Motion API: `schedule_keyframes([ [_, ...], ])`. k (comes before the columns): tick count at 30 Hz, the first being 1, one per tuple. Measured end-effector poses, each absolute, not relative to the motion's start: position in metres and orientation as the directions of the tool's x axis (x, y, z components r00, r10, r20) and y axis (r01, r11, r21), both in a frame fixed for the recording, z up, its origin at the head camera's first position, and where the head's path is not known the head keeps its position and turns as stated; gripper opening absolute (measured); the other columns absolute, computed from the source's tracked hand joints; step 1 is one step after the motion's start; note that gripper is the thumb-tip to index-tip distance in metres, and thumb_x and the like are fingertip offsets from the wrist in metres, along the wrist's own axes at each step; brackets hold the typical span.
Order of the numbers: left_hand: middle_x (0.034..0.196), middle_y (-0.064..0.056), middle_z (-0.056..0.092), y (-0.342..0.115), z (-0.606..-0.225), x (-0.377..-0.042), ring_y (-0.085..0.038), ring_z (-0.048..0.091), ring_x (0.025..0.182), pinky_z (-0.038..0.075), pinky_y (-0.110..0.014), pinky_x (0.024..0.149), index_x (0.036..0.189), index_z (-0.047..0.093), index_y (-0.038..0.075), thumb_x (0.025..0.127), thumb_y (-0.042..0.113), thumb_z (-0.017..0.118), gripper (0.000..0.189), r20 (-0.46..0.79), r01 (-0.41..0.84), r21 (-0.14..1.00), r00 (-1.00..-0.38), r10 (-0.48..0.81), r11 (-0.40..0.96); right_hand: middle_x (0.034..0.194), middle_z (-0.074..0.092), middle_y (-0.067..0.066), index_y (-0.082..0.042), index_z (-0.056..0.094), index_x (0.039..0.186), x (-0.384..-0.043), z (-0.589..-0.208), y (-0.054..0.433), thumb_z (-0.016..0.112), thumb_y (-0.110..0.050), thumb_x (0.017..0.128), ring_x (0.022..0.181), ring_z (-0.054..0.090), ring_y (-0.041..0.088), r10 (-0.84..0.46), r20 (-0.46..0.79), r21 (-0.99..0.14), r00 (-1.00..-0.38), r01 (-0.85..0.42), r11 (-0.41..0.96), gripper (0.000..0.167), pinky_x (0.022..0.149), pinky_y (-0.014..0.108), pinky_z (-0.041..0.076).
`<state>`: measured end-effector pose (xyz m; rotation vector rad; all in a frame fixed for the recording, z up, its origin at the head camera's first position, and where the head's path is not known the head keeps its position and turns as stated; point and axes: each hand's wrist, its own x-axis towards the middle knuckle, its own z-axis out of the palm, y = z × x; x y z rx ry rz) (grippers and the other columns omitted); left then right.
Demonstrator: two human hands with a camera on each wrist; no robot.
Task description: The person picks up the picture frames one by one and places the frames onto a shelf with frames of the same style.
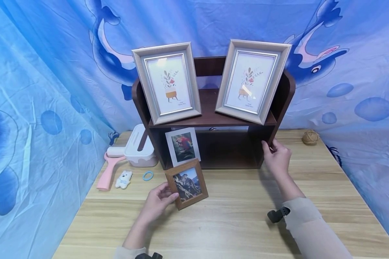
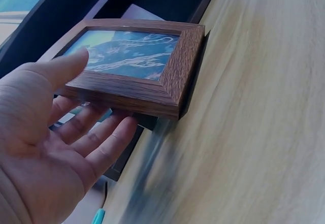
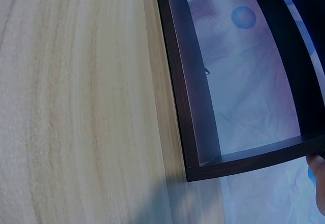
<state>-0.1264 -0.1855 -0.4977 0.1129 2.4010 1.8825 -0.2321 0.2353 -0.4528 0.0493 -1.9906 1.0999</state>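
My left hand (image 1: 157, 201) pinches the lower left side of a brown wooden photo frame (image 2: 172, 71), thumb on the front and fingers behind. Its picture shows a spotted big cat on a branch. The photo frame is held in front of a dark brown two-tier desktop shelf (image 1: 210, 118), overlapping the bottom of a white-bordered parrot picture (image 1: 183, 147) in the lower compartment. At the shelf's right side panel, my right hand (image 1: 277, 158) grips the front edge; in the right wrist view only part of that hand (image 3: 319, 183) shows.
Two large silver photo frames (image 1: 166, 115) (image 1: 240, 114) lean on the upper tier. Left of the shelf are a white tissue box (image 1: 141, 156), a pink lint roller (image 1: 108, 172), a white bear figure (image 1: 124, 179) and a blue ring (image 1: 147, 175). A twine ball (image 1: 310, 137) lies at the back right.
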Motion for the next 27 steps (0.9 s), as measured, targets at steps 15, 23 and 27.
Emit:
schedule_keyframes([
  [15, 0.1, -0.016, 0.073, -0.18, -0.503, -0.125, -0.022, 0.073, 0.087, 0.063, -0.028, 0.074, 0.117, 0.068, -0.007, 0.083, 0.007, 0.083, 0.04, -0.039, -0.047, 0.974, -0.998, -0.04, 0.22, 0.076, 0.073, 0.023, 0.004, 0.07, 0.082, -0.233, -0.453, 0.234, 0.074, -0.002, 0.089, 0.071, 0.051, -0.025, 0.346, 0.678, -0.687, -0.648, -0.392, 0.612, 0.01, 0.061, -0.003, 0.044],
  [23, 0.099, -0.016, 0.074, -0.175, -0.503, -0.124, -0.019, 0.073, 0.086, 0.062, -0.025, 0.076, 0.11, 0.071, -0.006, 0.079, 0.009, 0.086, 0.037, -0.022, -0.044, 0.978, -0.994, -0.109, 0.204, 0.078, 0.073, 0.023, 0.005, 0.07, 0.082, -0.234, -0.454, 0.234, 0.073, -0.001, 0.089, 0.073, 0.052, -0.025, 0.351, 0.682, -0.686, -0.641, -0.396, 0.61, 0.009, 0.062, -0.003, 0.044],
  [27, 0.096, -0.015, 0.075, -0.174, -0.505, -0.125, -0.018, 0.074, 0.084, 0.062, -0.025, 0.074, 0.107, 0.073, -0.004, 0.079, 0.008, 0.086, 0.033, -0.002, -0.028, 0.975, -0.993, -0.118, 0.222, 0.078, 0.073, 0.023, 0.005, 0.07, 0.081, -0.233, -0.454, 0.234, 0.073, 0.0, 0.088, 0.073, 0.053, -0.024, 0.352, 0.685, -0.686, -0.638, -0.402, 0.606, 0.009, 0.061, -0.002, 0.044],
])
